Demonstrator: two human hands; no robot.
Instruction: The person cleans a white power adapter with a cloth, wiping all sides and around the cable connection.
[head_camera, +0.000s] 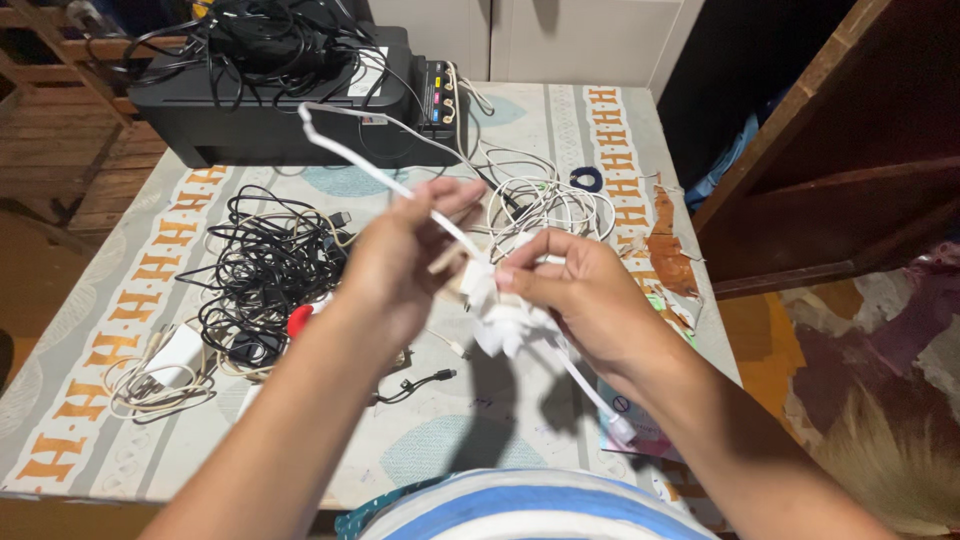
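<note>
My left hand (400, 255) and my right hand (580, 290) are raised together above the table (90, 400), both gripping a flat white cable (350, 160). One end of the cable sticks up and to the left, past the printer. The left thumb and fingers pinch the cable where it is bunched. The right hand holds the folded white bundle (500, 320), and a loose end hangs down to the lower right.
A black printer (270, 110) with black cords piled on top stands at the table's back. A tangle of black cables (265, 275) lies left of centre, beige cables with a white adapter (160, 375) at the left, white cables (550, 200) behind my hands. A dark wooden cabinet (850, 150) stands right.
</note>
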